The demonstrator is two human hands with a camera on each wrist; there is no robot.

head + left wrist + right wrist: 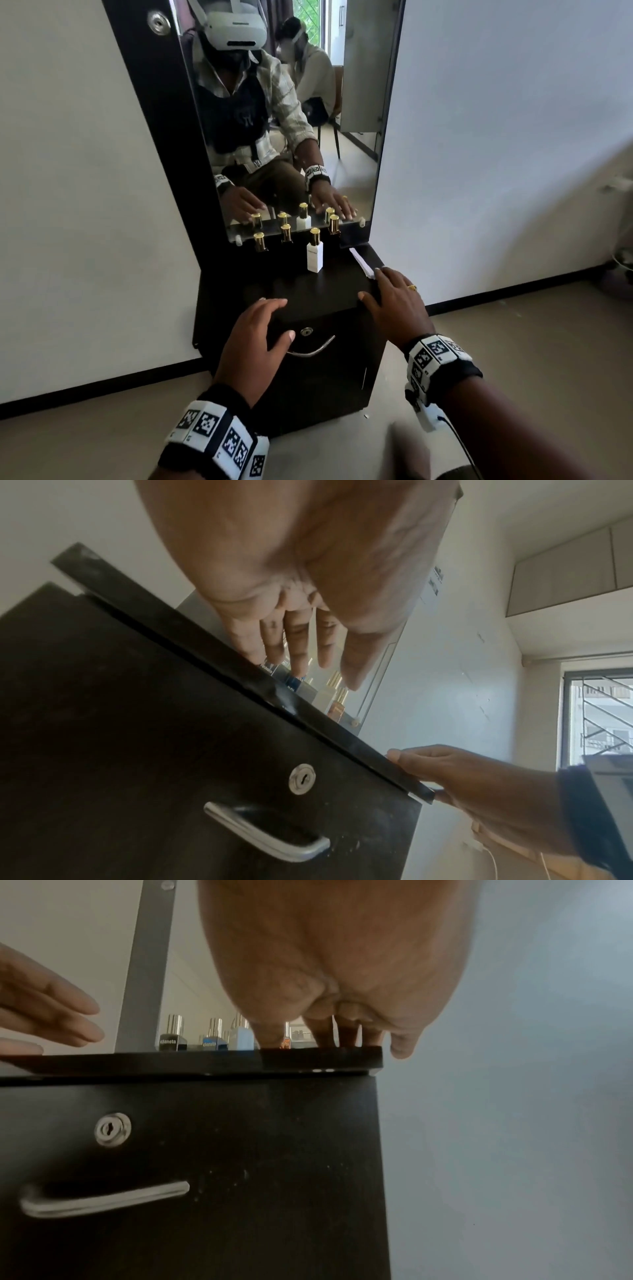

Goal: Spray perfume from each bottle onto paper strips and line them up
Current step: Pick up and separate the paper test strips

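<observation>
Though gold-capped, one perfume bottle point(314, 255) is white.

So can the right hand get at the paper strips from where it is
Probably yes: the right hand rests open on the cabinet top, fingertips beside the paper strips, with nothing in between.

Dark cabinet point(318, 387) with keyhole lock point(306, 331), metal handle point(313, 350), below mirror point(287, 120).
</observation>
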